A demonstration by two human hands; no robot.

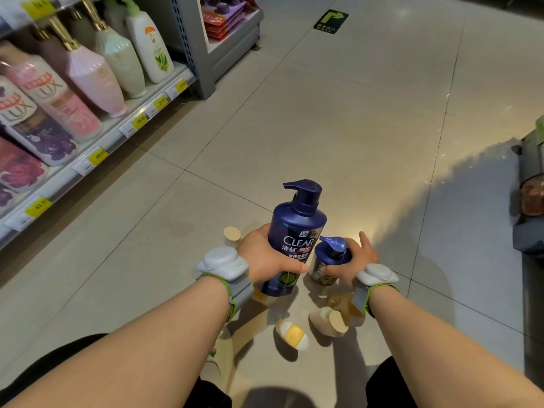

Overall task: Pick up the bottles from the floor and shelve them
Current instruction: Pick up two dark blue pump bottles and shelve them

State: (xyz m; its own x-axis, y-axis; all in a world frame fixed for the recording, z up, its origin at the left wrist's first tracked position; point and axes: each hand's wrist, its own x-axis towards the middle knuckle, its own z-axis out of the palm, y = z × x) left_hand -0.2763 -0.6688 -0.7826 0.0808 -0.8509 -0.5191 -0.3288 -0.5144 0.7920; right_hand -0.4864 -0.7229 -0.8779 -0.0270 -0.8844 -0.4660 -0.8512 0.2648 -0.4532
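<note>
Head view: two forearms were stretched out over a pale tiled floor, each wrist strapped with a grey sensor band. The big dark-blue CLEAR pump bottle was held upright by the left hand, fingers wrapped round its left side and the thumb laid across the lower front of the label. It couldn't be told if its base was resting on the tiles or lifted a bit, since the bottom was partly hidden by the hand. Just to its right, a smaller blue-pump bottle was gripped near the top by the right hand, thumb pressed on the front and fingers curled behind the shoulder, with the index finger sticking up loosely.

More stuff was scattered on the floor near the wrists: a beige round cap seen just left of the left hand, a white-and-yellow bottle lying on its side, and a cream bottle with a tan cap tipped over beside it, under the right wrist.

The shelf was set along the left, lined with yellow price tags and filled with pink LUX bottles and white pump bottles.
</note>
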